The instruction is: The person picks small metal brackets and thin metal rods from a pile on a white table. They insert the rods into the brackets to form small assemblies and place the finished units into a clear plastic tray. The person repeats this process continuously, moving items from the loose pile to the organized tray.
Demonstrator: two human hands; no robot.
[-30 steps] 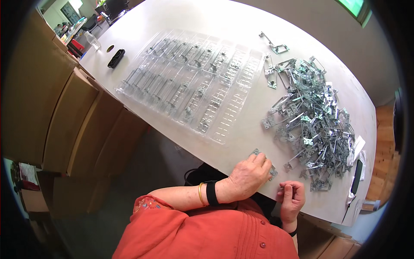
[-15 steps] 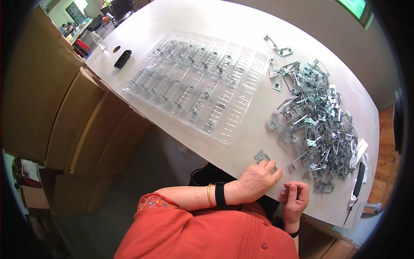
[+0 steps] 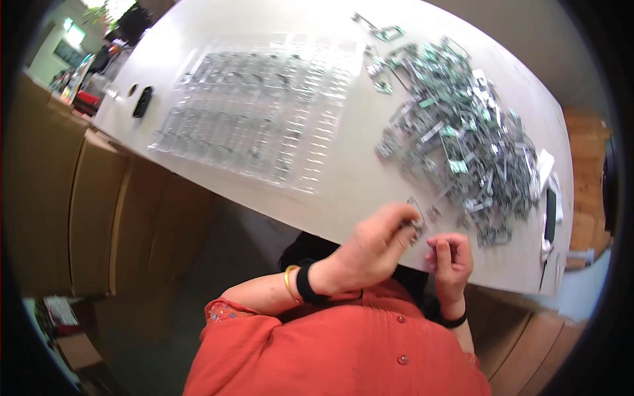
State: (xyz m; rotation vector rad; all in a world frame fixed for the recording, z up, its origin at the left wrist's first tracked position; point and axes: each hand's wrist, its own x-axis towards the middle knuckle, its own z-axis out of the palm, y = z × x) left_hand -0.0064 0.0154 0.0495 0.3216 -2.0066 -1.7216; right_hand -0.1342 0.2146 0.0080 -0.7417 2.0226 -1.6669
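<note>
My left hand [image 3: 373, 247] is closed, with thumb and fingers around a small metal bracket [image 3: 416, 231]. Part of that bracket is hidden by the fingers, and its thin frame sticks out above them. Close by on the right, my right hand [image 3: 452, 265] is curled with thumb against fingers; whatever it pinches, if anything, is too small to make out. Both hands are at the near edge of the white table [image 3: 317, 214]. Beyond them lies a large heap of similar silvery metal brackets [image 3: 472, 142].
A clear plastic tray [image 3: 305, 179] with slots, many holding brackets, lies left of the heap. Further left is a black oblong object [image 3: 142, 101]. A loose bracket [image 3: 386, 33] sits at the far side. White paper and a dark-handled tool [image 3: 550, 214] lie at the right edge.
My view has shifted, so the table things appear higher and further left. My left hand has turned, and the bracket now shows right of its fingertips. My right hand keeps its curled shape.
</note>
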